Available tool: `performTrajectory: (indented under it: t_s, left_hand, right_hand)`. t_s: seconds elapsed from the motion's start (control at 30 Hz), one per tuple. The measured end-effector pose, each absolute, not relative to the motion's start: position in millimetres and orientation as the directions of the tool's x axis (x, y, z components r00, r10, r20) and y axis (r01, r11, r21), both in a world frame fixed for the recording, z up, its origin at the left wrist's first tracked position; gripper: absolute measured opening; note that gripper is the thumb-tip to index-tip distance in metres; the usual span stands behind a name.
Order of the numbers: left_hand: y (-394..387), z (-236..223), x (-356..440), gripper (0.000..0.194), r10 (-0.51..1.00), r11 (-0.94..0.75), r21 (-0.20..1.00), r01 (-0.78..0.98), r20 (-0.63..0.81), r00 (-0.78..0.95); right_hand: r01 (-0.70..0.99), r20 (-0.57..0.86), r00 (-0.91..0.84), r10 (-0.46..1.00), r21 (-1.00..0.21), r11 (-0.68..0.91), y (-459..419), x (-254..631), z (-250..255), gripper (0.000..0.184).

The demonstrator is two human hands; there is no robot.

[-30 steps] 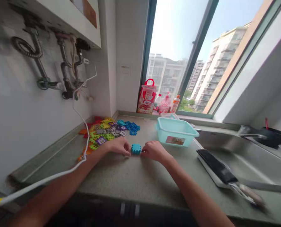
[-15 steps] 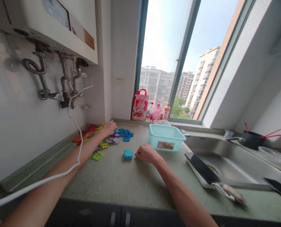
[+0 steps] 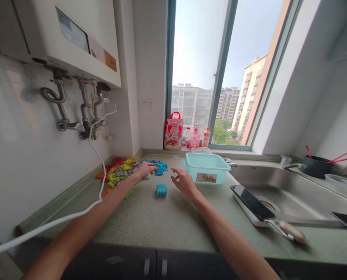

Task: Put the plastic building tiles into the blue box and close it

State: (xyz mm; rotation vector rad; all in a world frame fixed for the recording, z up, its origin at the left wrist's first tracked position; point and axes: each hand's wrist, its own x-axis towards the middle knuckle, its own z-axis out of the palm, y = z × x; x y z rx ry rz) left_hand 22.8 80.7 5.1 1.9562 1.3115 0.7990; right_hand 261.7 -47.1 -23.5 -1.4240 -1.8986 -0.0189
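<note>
My left hand (image 3: pixel 145 170) is at the right side of the pile, its fingers closed on a light blue interlocking tile (image 3: pixel 162 167). Darker blue tiles lie beneath and behind that piece. My right hand (image 3: pixel 184 182) hovers open over the counter, fingers apart and holding nothing, between the held tile and the turquoise plastic tub (image 3: pixel 207 167). In front of both hands sits a small stack of turquoise interlocking tiles (image 3: pixel 161 190). Left of my left hand, the pile of mixed tiles (image 3: pixel 115 178) shows red, orange, yellow, green, purple and grey pieces, partly hidden by my forearm.
A white cable (image 3: pixel 101 186) hangs across my left forearm. To the right, a phone (image 3: pixel 252 202) lies on a white object beside the sink (image 3: pixel 296 194). A red-and-white bag (image 3: pixel 174 134) and several bottles stand at the window. A water heater (image 3: pixel 74 42) hangs upper left.
My left hand has come back from the far side of the pile, moving right with a light blue tile. My right hand has lifted slightly and its fingers have spread.
</note>
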Motion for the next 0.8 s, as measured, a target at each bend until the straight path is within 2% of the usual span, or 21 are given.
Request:
performTrajectory:
  t_s: [0.13, 0.27, 0.43, 0.53, 0.63, 0.8]
  left_hand:
    - [77.3, -22.1, 42.7, 0.049, 0.915, -0.262, 0.797, 0.545, 0.027, 0.402]
    - [76.9, -36.1, 50.7, 0.05, 0.898, -0.306, 0.755, 0.579, 0.028, 0.438]
    - [78.6, -38.9, 49.2, 0.047, 0.873, -0.441, 0.663, 0.605, 0.161, 0.46]
    - [82.1, -39.4, 47.9, 0.039, 0.807, -0.581, 0.529, 0.619, 0.276, 0.523]
    - [83.6, -41.6, 47.4, 0.031, 0.724, -0.689, 0.405, 0.601, 0.367, 0.584]
    - [80.0, -43.9, 48.1, 0.025, 0.681, -0.732, 0.388, 0.56, 0.394, 0.618]
  right_hand:
    - [0.835, 0.486, -0.137, 0.863, -0.412, 0.364, -35.4, 266.3, -37.0, 0.022]
    - [0.845, 0.432, -0.17, 0.886, -0.398, 0.356, -24.9, 274.2, -46.8, 0.013]
    - [0.822, 0.414, -0.161, 0.896, -0.446, 0.354, -18.8, 277.1, -54.1, 0.019]
    - [0.807, 0.428, -0.165, 0.888, -0.459, 0.372, -16.8, 277.0, -56.8, 0.025]
    - [0.794, 0.431, -0.196, 0.881, -0.457, 0.4, -14.2, 277.0, -59.2, 0.02]
    - [0.778, 0.431, -0.227, 0.873, -0.459, 0.429, -11.3, 275.9, -61.7, 0.02]
